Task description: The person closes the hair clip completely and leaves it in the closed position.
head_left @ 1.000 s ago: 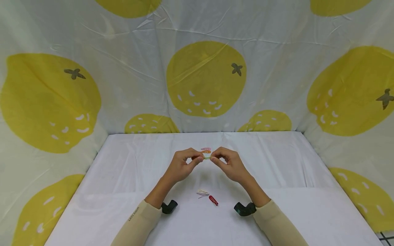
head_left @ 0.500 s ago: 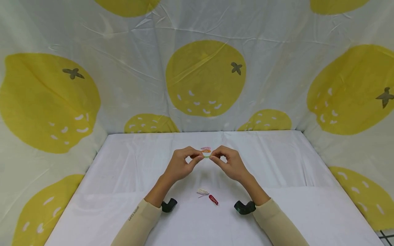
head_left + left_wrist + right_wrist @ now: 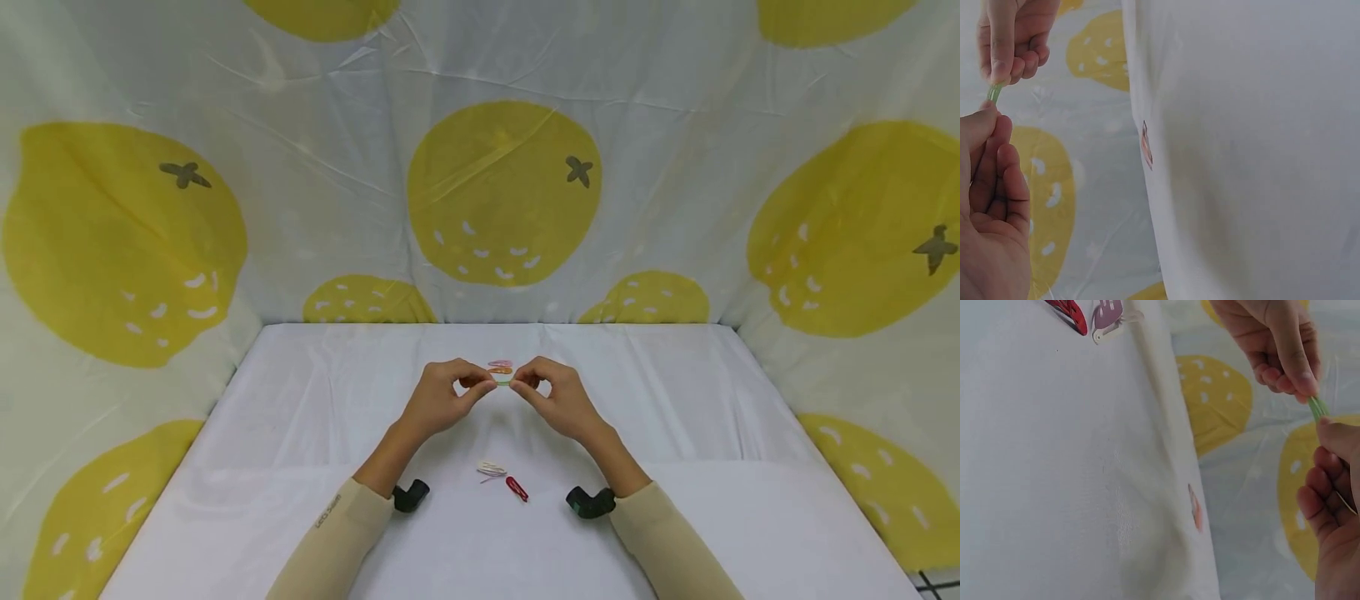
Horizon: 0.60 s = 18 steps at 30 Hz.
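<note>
My left hand [image 3: 446,396] and right hand [image 3: 553,396] face each other above the white table, each pinching one end of a small green snap hair clip [image 3: 504,383] between thumb and index finger. In the left wrist view the clip [image 3: 994,92] bridges the two sets of fingertips, which cover its ends. The right wrist view shows the green clip [image 3: 1318,408] as narrow, lengthwise strips. Just beyond the hands lie an orange hair clip [image 3: 501,371] and a pink hair clip [image 3: 500,363], side by side on the cloth.
Nearer the body, a cream hair clip [image 3: 491,467] lies against a purple clip [image 3: 1109,315], with a red hair clip [image 3: 517,488] to their right. White cloth covers the table [image 3: 645,517]. A lemon-patterned curtain [image 3: 337,192] encloses the back and sides.
Both hands keep their pinch on the green hair clip in nearly the same place. Its strips looked slightly spread a second ago and now look like one thin line. The other clips stay put.
</note>
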Tool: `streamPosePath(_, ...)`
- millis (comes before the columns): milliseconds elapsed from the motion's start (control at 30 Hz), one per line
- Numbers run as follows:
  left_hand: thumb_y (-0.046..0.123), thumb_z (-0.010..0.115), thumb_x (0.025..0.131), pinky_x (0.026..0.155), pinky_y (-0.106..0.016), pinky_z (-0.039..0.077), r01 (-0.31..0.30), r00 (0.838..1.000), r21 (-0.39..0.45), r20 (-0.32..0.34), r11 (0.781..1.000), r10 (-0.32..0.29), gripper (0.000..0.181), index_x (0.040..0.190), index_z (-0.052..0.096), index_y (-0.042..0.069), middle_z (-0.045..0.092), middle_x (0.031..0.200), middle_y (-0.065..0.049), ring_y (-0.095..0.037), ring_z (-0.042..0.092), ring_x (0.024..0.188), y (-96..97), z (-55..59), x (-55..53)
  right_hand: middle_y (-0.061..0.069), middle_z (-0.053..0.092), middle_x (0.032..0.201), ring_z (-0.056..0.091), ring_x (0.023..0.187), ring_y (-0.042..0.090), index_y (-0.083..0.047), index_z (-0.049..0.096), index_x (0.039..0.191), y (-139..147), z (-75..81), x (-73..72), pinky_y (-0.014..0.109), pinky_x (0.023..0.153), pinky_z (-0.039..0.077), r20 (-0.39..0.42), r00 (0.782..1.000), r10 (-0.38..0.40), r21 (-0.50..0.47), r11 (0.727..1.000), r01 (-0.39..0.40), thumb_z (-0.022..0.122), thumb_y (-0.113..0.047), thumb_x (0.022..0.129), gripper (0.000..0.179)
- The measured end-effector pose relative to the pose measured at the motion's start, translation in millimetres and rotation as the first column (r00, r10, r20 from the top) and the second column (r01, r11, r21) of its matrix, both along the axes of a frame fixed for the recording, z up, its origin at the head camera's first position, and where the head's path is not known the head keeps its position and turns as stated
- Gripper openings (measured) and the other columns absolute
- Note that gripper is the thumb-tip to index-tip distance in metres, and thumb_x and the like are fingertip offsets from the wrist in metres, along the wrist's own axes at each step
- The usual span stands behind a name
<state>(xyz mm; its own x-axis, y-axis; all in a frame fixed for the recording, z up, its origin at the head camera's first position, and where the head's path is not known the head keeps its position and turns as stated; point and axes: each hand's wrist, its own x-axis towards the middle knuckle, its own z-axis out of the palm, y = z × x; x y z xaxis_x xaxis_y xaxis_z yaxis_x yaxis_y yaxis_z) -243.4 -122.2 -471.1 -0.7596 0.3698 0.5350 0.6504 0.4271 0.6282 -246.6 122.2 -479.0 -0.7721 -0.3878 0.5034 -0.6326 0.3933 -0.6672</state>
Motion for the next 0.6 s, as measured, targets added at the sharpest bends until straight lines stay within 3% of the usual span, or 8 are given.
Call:
streamPosePath(167,0.025,0.08,0.092,0.073,-0.044,0.059,-0.048,0.996,-0.018,0.07,0.999,0.049,0.012,0.097,0.081,0.014,0.077,0.088,0.003,-0.009,0.064,0.077,1.0,-6.3,-7.3,-0.006,0.067,0.086,0.059,0.079,0.008,-0.015,0.072,0.098,-1.9,-5.3,-7.6,0.037,0.072,0.056,-0.01,1.0,-0.023,0.016,1.0,0.023,0.076,-0.016,0.094,0.005)
streamPosePath(400,0.025,0.077,0.095,0.073,-0.03,0.057,-0.097,0.984,-0.102,0.139,0.99,0.111,0.01,0.097,0.08,0.016,0.077,0.088,0.006,-0.007,0.064,0.077,3.1,-13.4,-18.3,-0.002,0.068,0.087,0.059,0.08,0.009,-0.011,0.073,0.1,-3.8,-15.0,-21.1,0.048,0.074,0.057,0.02,0.999,-0.036,0.058,0.998,0.035,0.075,-0.017,0.095,0.008)
streamPosePath(600,0.026,0.076,0.095,0.073,-0.026,0.054,-0.114,0.977,-0.115,0.166,0.987,0.132,0.009,0.096,0.08,0.018,0.076,0.088,0.007,-0.007,0.063,0.077,4.9,-17.6,-27.7,-0.001,0.07,0.09,0.059,0.08,0.011,-0.011,0.074,0.102,-4.8,-23.9,-29.4,0.05,0.073,0.056,0.047,0.997,-0.059,0.064,0.996,0.056,0.075,-0.018,0.096,0.009)
